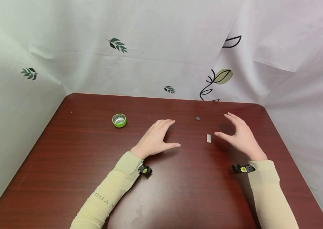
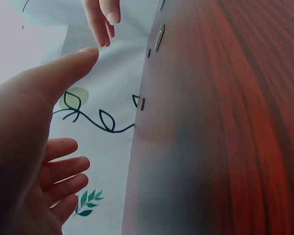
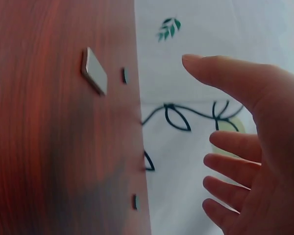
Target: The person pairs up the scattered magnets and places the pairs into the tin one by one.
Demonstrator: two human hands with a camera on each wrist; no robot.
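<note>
My left hand [image 1: 157, 137] hovers over the middle of the table, fingers extended and thumb apart, holding nothing. Toward the right side, my right hand [image 1: 242, 136] is held the same way, its palm facing left, also with nothing in it. Close to the right thumb tip in the head view lies a small flat silvery rectangular piece [image 1: 209, 138]. Beyond it, a small dark disc [image 1: 197, 118] lies on the wood. The right wrist view shows a second dark piece [image 3: 135, 202] near the far edge, which the right hand hides in the head view.
A shallow round green container [image 1: 119, 121] with a silvery inside stands at the back left of the brown table [image 1: 64, 152]. White curtains [image 1: 150, 47] with leaf prints hang behind the table and along both sides. Each wrist wears a black camera strap.
</note>
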